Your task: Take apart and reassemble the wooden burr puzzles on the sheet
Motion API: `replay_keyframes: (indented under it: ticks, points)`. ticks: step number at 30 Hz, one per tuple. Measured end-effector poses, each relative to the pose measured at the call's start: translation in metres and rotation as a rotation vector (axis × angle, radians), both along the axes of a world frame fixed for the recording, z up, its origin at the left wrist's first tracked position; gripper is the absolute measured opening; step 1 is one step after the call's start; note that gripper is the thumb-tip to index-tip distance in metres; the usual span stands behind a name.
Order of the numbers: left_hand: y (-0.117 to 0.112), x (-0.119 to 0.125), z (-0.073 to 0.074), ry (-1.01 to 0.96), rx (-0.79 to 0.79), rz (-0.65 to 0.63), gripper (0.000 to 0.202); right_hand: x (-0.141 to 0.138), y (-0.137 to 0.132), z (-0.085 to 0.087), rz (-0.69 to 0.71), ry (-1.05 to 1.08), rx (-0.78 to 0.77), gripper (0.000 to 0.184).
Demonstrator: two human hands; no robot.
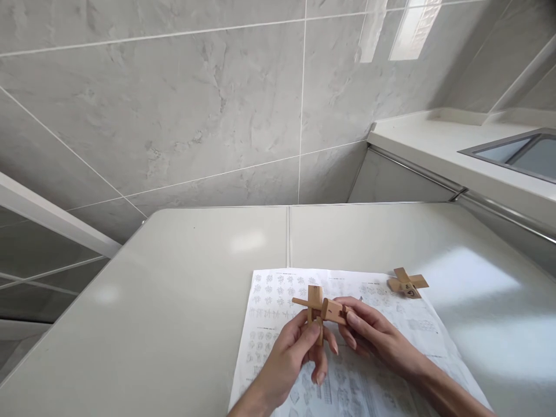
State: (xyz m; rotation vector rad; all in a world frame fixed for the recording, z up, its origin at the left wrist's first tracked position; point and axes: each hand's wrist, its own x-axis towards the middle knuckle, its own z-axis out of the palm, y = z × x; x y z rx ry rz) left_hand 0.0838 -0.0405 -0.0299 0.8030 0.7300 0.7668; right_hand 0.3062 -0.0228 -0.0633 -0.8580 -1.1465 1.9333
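Note:
Over the printed sheet, my left hand (299,350) grips several wooden puzzle pieces (315,297) that cross one another, one of them a thin bar sticking out to the left. My right hand (369,330) pinches another wooden puzzle piece (333,311), a short notched block with a dark mark on its face. Its left end meets the crossed pieces or lies right beside them; I cannot tell whether they interlock. Fingers hide the lower parts. Under both hands lies the instruction sheet (267,315), white with rows of small grey diagrams.
At the sheet's upper right corner rests a cross-shaped group of wooden pieces (408,282) with dark marks. The pale table (174,301) has a seam down its middle. A grey tiled wall stands behind; a white counter (434,136) with a sink (521,153) is at right.

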Motion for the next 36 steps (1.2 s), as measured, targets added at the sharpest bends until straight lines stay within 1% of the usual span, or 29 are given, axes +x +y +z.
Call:
replay_keyframes:
  ticks: [6, 10, 15, 19, 23, 28, 32, 36]
  points:
    - [-0.0004, -0.0002, 0.0019, -0.029, -0.01, -0.032, 0.04, 0.0011, 0.0001, 0.0018, -0.002, -0.022, 0.012, 0.047]
    - [-0.0006, 0.0004, 0.0012, -0.036, -0.024, -0.013, 0.037, 0.0005, 0.0004, 0.0064, -0.002, -0.012, -0.035, 0.044]
    - [-0.0001, -0.0003, 0.0004, -0.01, -0.016, -0.021, 0.039, -0.0005, 0.0006, 0.0079, -0.007, 0.023, -0.052, 0.041]
    - [0.0008, -0.0008, 0.0, 0.012, -0.008, -0.031, 0.043, 0.0014, 0.0003, 0.0074, -0.012, -0.004, -0.041, 0.043]
    - [0.0002, -0.0006, -0.001, 0.025, -0.008, -0.011, 0.041, 0.0027, 0.0012, 0.0077, -0.021, -0.032, -0.031, 0.042]
    - [-0.0013, -0.0005, -0.0044, -0.043, -0.038, -0.027, 0.036, 0.0034, 0.0016, 0.0075, -0.022, -0.004, -0.057, 0.043]
    - [-0.0015, -0.0002, -0.0056, -0.107, -0.068, -0.034, 0.037, 0.0032, 0.0004, 0.0064, -0.002, 0.039, -0.099, 0.043]
    - [-0.0029, 0.0013, -0.0041, -0.127, -0.055, -0.093, 0.038, -0.0005, -0.0017, 0.0031, 0.033, 0.033, -0.083, 0.045]
